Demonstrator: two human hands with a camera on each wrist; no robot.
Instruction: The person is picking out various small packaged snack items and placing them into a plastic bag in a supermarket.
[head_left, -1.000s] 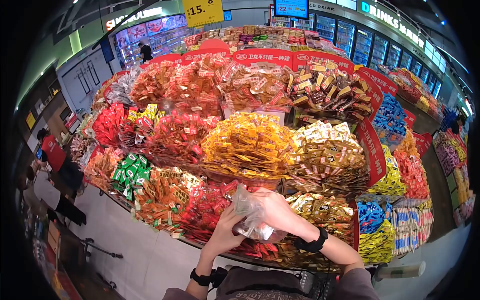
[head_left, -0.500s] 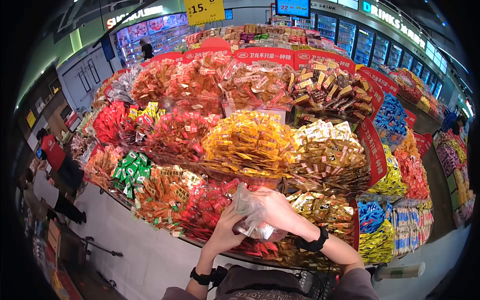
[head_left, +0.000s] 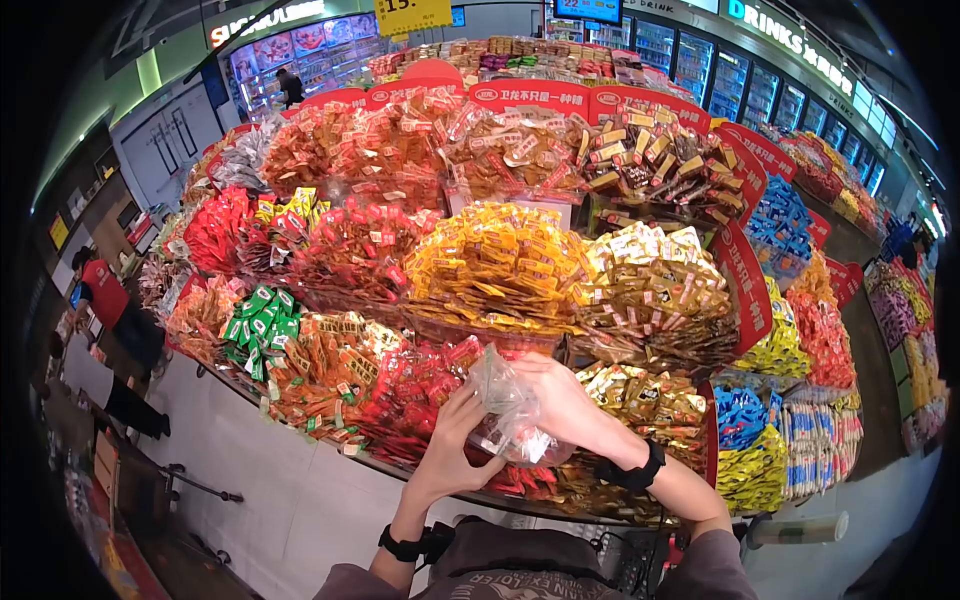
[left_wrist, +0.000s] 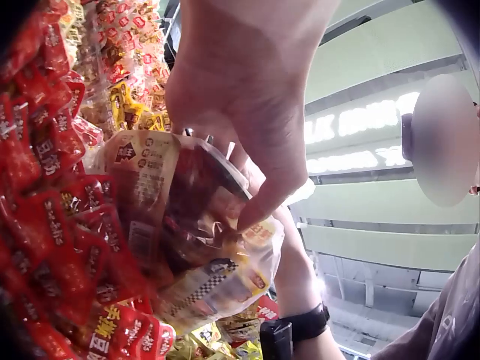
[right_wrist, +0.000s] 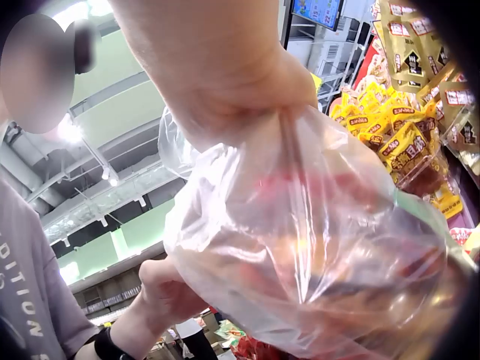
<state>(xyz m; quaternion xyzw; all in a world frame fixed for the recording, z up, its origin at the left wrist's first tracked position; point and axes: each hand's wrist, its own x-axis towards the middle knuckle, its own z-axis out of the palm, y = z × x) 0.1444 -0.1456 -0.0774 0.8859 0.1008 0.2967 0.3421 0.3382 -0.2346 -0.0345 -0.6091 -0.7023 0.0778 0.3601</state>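
Note:
A clear plastic bag (head_left: 508, 405) with several snack packets inside is between my two hands, over the front row of the snack display. My left hand (head_left: 452, 445) holds the bag's left side, fingers at its upper part and thumb stretched lower. In the left wrist view that thumb (left_wrist: 264, 206) lies against the plastic, over packets with printed labels. My right hand (head_left: 562, 400) grips the bag's upper right part, its fingertips partly hidden. The right wrist view shows the bulging bag (right_wrist: 300, 240) below that hand, its film creased and shiny.
Red packets (head_left: 415, 400) lie left of the bag, gold packets (head_left: 645, 405) to the right, and a yellow heap (head_left: 500, 265) behind. Green packets (head_left: 262, 330) sit farther left. Two people stand at the left, one in a red vest (head_left: 103, 292). A pale floor (head_left: 270, 490) borders the display.
The view has tipped slightly, so the display sits higher in the picture. My left thumb now stands farther from its fingers. Both hands stay at the bag.

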